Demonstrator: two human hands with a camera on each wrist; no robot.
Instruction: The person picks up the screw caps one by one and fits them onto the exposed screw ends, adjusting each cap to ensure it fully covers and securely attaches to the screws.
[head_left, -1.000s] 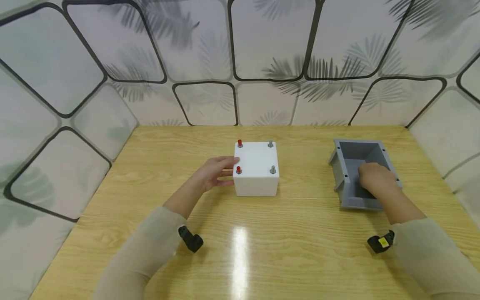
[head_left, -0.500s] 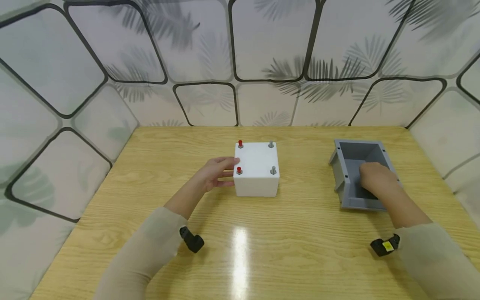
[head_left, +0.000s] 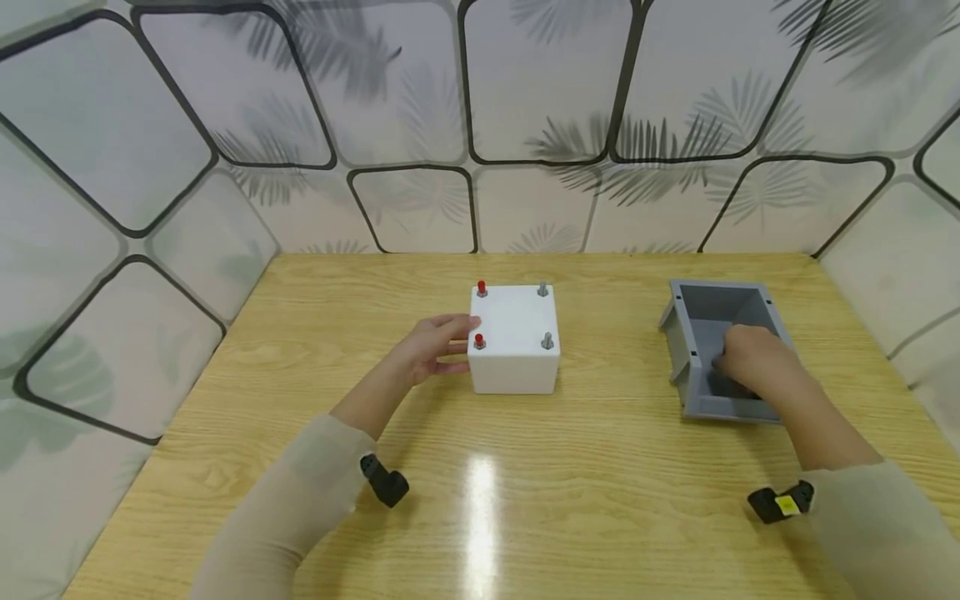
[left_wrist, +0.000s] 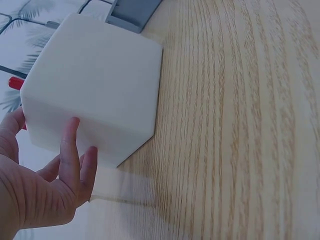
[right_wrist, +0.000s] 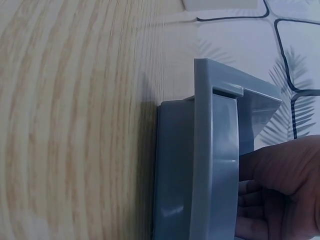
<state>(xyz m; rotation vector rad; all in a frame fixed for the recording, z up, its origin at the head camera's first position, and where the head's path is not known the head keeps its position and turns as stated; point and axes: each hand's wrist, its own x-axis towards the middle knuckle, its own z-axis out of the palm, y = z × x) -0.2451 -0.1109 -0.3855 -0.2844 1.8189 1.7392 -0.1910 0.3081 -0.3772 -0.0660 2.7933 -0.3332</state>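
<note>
A white box [head_left: 517,375] stands near the middle of the table, with two red-capped posts [head_left: 479,341] on the left of its top and two bare metal posts [head_left: 547,341] on the right. My left hand [head_left: 433,346] rests against its left side, thumb at the top edge and fingertips touching the side face [left_wrist: 55,116]. To the right, my right hand [head_left: 759,360] reaches down into a grey plastic bin [head_left: 727,407]. In the right wrist view its fingers [right_wrist: 252,200] are curled, partly hidden by the bin wall [right_wrist: 222,165]; I cannot tell whether they hold anything.
The wood-grain table [head_left: 600,483] runs up to a patterned backdrop [head_left: 532,204] behind and at both sides. A stretch of tabletop separates the white box from the bin. Small black wrist cameras [head_left: 385,481] sit at both sleeve cuffs.
My right hand shifts slightly to the right inside the bin, and its forearm and cuff move right and toward me. My left hand and the white box hold the same place.
</note>
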